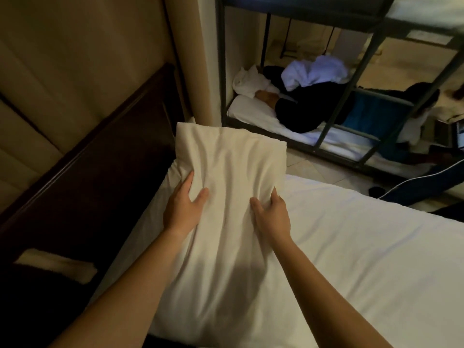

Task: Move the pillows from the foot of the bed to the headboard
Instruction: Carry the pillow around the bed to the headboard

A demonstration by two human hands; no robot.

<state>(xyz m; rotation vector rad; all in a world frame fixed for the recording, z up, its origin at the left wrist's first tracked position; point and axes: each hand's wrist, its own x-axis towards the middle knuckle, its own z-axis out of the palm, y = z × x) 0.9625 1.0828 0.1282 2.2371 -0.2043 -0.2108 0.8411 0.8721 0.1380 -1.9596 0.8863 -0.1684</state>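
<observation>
Head cam: L hand (184, 208) & R hand (272, 217) grip pillow (226, 162) nr headboard (88, 151).

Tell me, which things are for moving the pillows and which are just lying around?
For the job: the pillow, gripped by the left hand and the right hand; the bed sheet it rests on; the dark headboard.
Just lying about: the bunk bed frame; the person lying on its lower bunk; the white bundle of cloth there.

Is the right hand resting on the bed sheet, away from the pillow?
No, the right hand grips bunched fabric of the pillow, and the left hand grips it too.
</observation>
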